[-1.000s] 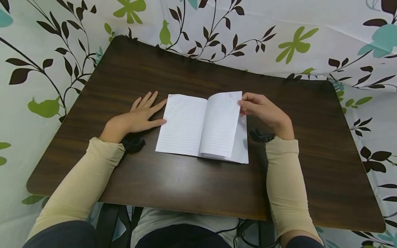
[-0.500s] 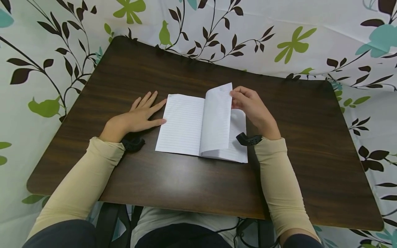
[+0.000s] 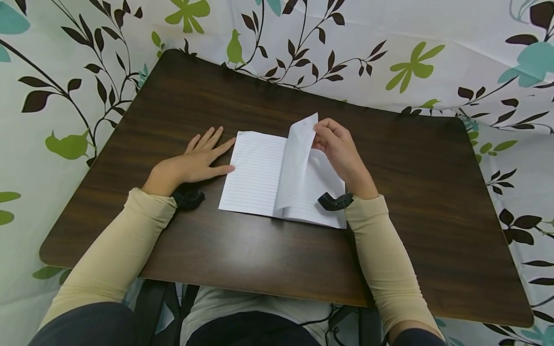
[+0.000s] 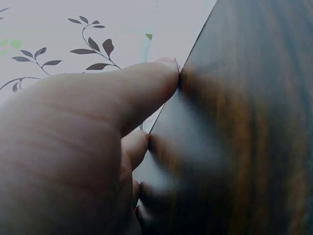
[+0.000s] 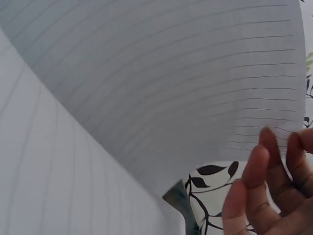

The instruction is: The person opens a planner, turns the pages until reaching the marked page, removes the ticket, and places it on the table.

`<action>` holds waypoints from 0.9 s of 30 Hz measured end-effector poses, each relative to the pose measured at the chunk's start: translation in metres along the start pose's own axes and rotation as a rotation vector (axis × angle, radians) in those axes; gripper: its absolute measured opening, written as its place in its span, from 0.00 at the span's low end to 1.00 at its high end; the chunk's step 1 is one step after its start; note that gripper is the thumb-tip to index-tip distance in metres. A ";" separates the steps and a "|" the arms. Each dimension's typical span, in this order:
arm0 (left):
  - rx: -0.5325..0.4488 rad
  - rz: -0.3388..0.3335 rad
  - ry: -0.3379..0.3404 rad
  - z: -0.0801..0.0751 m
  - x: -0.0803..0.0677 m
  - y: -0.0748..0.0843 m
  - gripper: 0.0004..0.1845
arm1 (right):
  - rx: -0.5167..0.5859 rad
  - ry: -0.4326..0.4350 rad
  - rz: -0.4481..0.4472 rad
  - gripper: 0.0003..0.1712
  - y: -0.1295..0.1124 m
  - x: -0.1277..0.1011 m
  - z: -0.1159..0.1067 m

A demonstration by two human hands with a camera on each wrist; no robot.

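Note:
An open notebook with lined white pages lies on the dark wooden table. My right hand pinches the outer edge of one page near its far corner, between thumb and fingertips. That page stands lifted and curved above the right side of the notebook. In the right wrist view the lined page arches up from the binding to the fingertips. My left hand rests on the table with fingers spread, thumb and index fingertips right at the notebook's left edge. The left wrist view shows its thumb against the tabletop.
The brown table reaches out on all sides of the notebook. A patterned cloth with leaves and birds hangs behind the far edge. Black wrist devices sit at both wrists, and a cable shows below the near edge.
My right hand has moved left with the pinched page, which has risen and curved over, baring more of the page beneath. My left hand stays in place beside the notebook.

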State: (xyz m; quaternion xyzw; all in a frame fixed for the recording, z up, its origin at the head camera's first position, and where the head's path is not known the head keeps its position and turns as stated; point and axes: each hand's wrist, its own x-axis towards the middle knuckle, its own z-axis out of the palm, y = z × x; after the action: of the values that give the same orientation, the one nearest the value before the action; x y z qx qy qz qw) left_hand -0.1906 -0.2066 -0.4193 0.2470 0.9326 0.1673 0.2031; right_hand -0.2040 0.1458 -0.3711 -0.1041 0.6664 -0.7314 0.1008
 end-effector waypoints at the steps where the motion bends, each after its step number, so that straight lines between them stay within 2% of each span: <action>1: -0.001 0.001 0.000 0.000 0.000 0.000 0.43 | 0.012 -0.005 -0.010 0.09 0.001 0.000 0.002; 7: -0.003 0.000 0.001 0.000 -0.002 -0.001 0.43 | 0.080 -0.028 -0.057 0.08 0.004 0.003 0.010; 13: -0.005 0.007 0.000 0.001 0.000 -0.003 0.43 | 0.065 -0.033 -0.053 0.07 0.004 0.005 0.018; 27: 0.013 -0.004 -0.007 0.001 0.002 -0.005 0.44 | -0.226 -0.021 0.045 0.10 0.023 0.018 0.044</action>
State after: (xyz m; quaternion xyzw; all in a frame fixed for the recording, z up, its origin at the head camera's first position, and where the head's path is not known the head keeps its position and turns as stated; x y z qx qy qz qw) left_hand -0.1941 -0.2093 -0.4228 0.2471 0.9335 0.1598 0.2050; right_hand -0.2082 0.0964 -0.3898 -0.1077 0.7458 -0.6478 0.1118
